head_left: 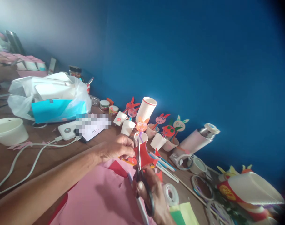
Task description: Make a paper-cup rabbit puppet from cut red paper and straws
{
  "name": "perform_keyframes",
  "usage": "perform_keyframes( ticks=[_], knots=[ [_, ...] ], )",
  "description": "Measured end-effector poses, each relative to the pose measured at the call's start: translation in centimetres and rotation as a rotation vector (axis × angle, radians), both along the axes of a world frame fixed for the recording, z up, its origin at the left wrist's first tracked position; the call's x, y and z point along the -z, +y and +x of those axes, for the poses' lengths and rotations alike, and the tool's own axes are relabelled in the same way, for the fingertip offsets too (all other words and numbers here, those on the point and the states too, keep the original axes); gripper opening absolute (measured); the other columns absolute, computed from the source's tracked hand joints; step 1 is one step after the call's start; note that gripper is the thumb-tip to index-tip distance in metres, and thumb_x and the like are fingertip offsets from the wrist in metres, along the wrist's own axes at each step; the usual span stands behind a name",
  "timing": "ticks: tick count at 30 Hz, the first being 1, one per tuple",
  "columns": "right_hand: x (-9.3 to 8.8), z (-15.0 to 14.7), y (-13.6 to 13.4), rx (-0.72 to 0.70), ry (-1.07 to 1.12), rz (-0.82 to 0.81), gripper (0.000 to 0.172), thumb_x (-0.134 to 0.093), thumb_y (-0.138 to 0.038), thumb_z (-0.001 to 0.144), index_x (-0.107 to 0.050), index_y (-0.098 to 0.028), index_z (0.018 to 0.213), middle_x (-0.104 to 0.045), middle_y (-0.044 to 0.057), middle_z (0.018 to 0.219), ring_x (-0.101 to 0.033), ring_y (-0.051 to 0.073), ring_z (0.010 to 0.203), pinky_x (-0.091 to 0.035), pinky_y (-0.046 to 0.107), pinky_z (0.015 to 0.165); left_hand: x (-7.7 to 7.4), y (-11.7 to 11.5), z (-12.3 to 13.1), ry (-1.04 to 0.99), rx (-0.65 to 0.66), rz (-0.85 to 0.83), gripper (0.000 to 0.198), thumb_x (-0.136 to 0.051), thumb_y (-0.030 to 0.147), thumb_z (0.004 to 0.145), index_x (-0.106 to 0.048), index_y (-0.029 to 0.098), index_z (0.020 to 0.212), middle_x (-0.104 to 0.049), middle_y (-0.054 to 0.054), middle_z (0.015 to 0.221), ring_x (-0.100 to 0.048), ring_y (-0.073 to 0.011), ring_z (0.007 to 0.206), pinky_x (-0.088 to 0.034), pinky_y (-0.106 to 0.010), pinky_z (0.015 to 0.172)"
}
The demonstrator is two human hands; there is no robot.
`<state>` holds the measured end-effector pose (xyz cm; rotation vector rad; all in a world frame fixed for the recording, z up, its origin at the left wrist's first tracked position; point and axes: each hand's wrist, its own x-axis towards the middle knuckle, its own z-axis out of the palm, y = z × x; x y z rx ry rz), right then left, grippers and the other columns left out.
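Observation:
My left hand [116, 147] pinches a small red paper shape [143, 155] above the wooden table. My right hand [152, 190] grips black-handled scissors [142, 178], whose blades point up and cut into the red paper. Under both hands lie a pink paper sheet [97, 197] and a red sheet [117, 168]. Just behind the red shape stand small white paper cups with paper animal faces on sticks [166, 128].
A white plastic bag [48, 93] with boxes sits at the left, next to a white bowl [7, 131], a phone [91, 128] and white cables [27, 156]. Tape rolls [170, 193], pens [164, 167], a steel flask [196, 140] and a large paper cup [252, 187] lie to the right, along the blue wall.

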<state>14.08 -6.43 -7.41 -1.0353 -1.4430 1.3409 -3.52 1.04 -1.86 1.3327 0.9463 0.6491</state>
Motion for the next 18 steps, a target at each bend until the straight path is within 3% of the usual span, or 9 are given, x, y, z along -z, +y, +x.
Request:
perform_keyframes(
  ticks=[6,13,18],
  knots=[
    [2.6,0.2,0.2,0.033,0.035,0.007,0.055,-0.070,-0.054,0.063,-0.054,-0.017,0.100,-0.064,0.007,0.078,-0.059,0.019,0.067,-0.047,0.028,0.058,-0.3,-0.1,-0.1,0.044,-0.019,-0.007,0.010,-0.057,0.021,0.059,-0.051,0.015,0.054,-0.050,0.004,0.045,-0.042,-0.0083,0.044,-0.028,-0.020,0.044],
    [2.1,0.5,0.4,-0.025,0.009,-0.043,0.052,-0.067,-0.053,0.066,-0.054,-0.015,0.099,-0.061,0.008,0.083,-0.055,0.018,0.070,-0.046,0.031,0.064,-0.7,-0.2,-0.2,0.087,-0.055,0.003,0.012,-0.060,0.023,0.056,-0.052,0.015,0.053,-0.049,0.005,0.044,-0.037,-0.0069,0.043,-0.028,-0.020,0.043],
    [2.1,0.5,0.4,-0.027,0.048,-0.089,0.051,-0.071,-0.050,0.064,-0.053,-0.016,0.097,-0.059,0.007,0.080,-0.054,0.017,0.068,-0.044,0.028,0.058,-0.7,-0.1,-0.3,0.108,-0.043,0.030,0.012,-0.060,0.024,0.055,-0.054,0.014,0.053,-0.048,0.005,0.045,-0.038,-0.0069,0.043,-0.028,-0.020,0.044]
  ],
)
